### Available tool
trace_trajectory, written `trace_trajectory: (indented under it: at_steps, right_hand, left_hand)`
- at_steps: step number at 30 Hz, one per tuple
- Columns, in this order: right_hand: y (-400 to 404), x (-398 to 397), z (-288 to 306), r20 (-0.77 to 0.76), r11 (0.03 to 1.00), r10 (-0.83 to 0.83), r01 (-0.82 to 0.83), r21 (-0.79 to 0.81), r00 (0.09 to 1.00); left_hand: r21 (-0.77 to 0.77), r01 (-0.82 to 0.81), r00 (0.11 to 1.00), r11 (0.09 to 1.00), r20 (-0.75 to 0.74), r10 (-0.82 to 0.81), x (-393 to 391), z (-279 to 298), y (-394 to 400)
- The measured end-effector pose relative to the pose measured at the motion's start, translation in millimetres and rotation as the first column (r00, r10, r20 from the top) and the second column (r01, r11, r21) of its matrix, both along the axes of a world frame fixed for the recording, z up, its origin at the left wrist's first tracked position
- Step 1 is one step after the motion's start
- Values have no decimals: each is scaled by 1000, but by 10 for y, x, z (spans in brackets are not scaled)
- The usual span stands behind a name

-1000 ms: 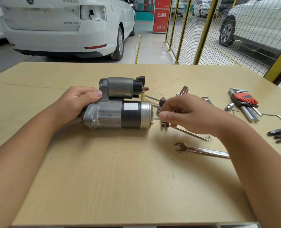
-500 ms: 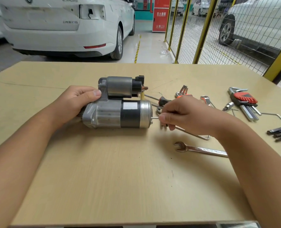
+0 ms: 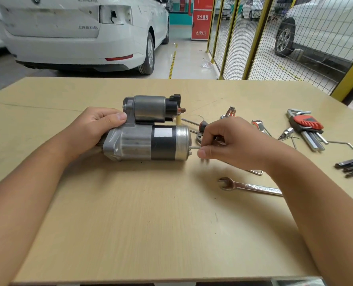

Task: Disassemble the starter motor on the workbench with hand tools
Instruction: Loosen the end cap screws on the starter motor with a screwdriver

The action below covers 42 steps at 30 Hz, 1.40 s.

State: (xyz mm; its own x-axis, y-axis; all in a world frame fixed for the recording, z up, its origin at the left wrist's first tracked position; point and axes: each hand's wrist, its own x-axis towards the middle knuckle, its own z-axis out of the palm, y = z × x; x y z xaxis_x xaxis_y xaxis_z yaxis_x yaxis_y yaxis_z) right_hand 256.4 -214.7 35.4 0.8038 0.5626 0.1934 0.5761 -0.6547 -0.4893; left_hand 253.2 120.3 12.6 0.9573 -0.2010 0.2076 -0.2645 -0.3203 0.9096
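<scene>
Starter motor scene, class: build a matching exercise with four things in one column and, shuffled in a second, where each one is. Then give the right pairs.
Things
1. starter motor
2. combination wrench
3. hex key set
4. thin through bolt

Places
A. lying alone on the workbench, nearer the person than the right hand
B. sticking out of the motor's end cap, pinched by the right hand
C. steadied by the left hand
D. far right, red holder

Pairs: 1-C, 2-A, 3-D, 4-B

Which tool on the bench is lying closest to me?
The combination wrench, lying alone on the workbench near the right forearm. The hex key set and other tools sit farther back.
</scene>
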Motion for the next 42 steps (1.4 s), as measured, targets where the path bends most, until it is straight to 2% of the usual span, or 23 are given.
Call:
trace_trajectory:
  at_steps: [3,5,8,10,11,13,15,16,18,20,22,25,29,32,35,37,42]
  right_hand:
    - [-15,-5,14,-9,998,21,-20,53,1000]
    - [-23,-8,26,-93,998,31,-26,49,995]
    - [-25,-7,29,-183,1000,15,-20,-24,983]
    - [-23,-4,34,-120,999,12,-17,-37,993]
    - [-24,-5,36,-76,1000,7,-9,-28,997]
    - [-19,-15,23,-10,1000,-7,7,7,1000]
    - [-4,-28,0,8,998,-23,23,54,1000]
    - [-2,-32,-1,8,998,-26,25,66,1000]
    - [-20,-27,26,-11,998,-11,11,62,1000]
    - [-76,-17,82,-81,999,-7,10,30,997]
    - [-107,-12,118,-139,1000,-16,15,-6,990]
    - [-82,-4,104,-89,998,-13,7,-69,996]
    - [-29,-34,80,-39,999,15,-13,30,999]
    - [38,-62,57,-74,996,38,-31,89,997]
    - [64,-64,38,-118,1000,24,-24,4,993]
    - [75,-69,33,-87,999,19,-22,-41,996]
    - [107,-90,-4,18,994,-31,29,109,999]
  left_hand:
    - [28,-12,1000,1000,11,12,-15,10,-6]
    - [68,-9,1000,998,26,8,-45,45,-26]
    - [231,-106,994,967,64,93,-118,123,-38]
    - [413,-313,939,855,271,213,-183,217,-45]
    - [467,-409,888,784,403,223,-230,272,-79]
    - [492,-561,757,666,631,171,-352,349,-257]
    - [503,-657,643,563,763,68,-477,331,-568]
    - [543,-660,640,519,768,10,-529,286,-740]
    - [700,-596,735,394,673,-83,-588,194,-1009]
    - [801,-534,818,272,570,-73,-573,140,-1119]
    - [806,-528,830,266,557,-39,-542,141,-1108]
    - [808,-522,833,272,552,-41,-483,108,-1093]
    - [832,-499,858,244,514,2,-392,133,-1070]
    - [839,-492,865,232,502,18,-306,152,-1057]
    - [836,-482,868,261,497,8,-258,147,-1063]
    - [822,-490,858,290,514,-7,-236,135,-1055]
    - [764,-521,821,380,570,-20,-209,68,-1045]
